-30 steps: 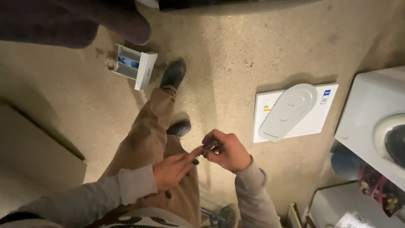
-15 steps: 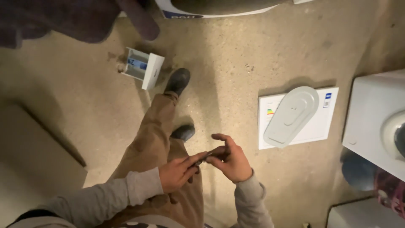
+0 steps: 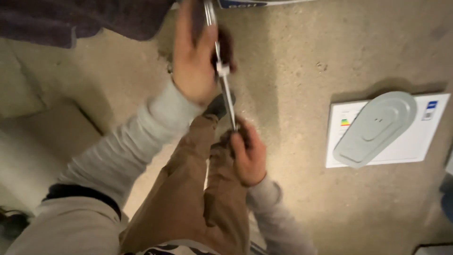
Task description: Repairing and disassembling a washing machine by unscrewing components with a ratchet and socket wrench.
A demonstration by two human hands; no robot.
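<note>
Stretching a thin white cable tie [image 3: 225, 89] taut between both hands, the person stands over a concrete floor [image 3: 302, 56]. Left hand [image 3: 196, 61], raised, is closed around its upper end; right hand [image 3: 247, 153], lower, pinches the bottom end, keeping it straight. A grey oval metal plate [image 3: 375, 127] rests on a white sheet [image 3: 415, 146] nearby.

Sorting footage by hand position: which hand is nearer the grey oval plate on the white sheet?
Right hand, low and left of the plate; left hand is raised farther left.
</note>
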